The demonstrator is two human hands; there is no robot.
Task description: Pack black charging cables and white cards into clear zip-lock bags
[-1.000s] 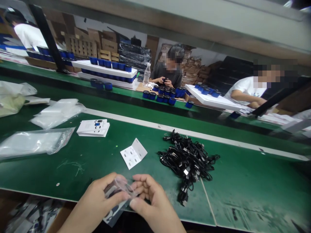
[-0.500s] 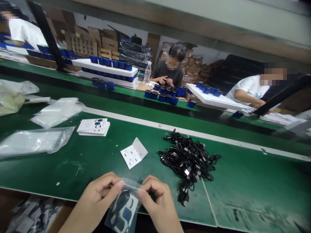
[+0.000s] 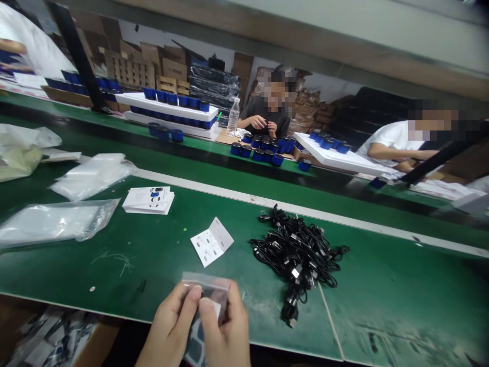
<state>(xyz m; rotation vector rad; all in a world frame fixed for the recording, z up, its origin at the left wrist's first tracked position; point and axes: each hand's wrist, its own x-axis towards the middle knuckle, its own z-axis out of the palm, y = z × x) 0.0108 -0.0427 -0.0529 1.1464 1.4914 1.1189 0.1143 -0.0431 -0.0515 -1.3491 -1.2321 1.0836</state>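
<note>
Clear plastic zip bag (image 3: 208, 288), its long axis pointing away from the body, is pinched between left hand (image 3: 170, 321) and right hand (image 3: 225, 331), left of the black cable pile (image 3: 298, 260).

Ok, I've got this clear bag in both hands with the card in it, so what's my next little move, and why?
Probably run your thumbs along the top edge to press it shut. The clear zip bag is pinched near that edge by your left hand and right hand, and the printed card already sits inside. I can't tell whether it's sealed yet.
</note>
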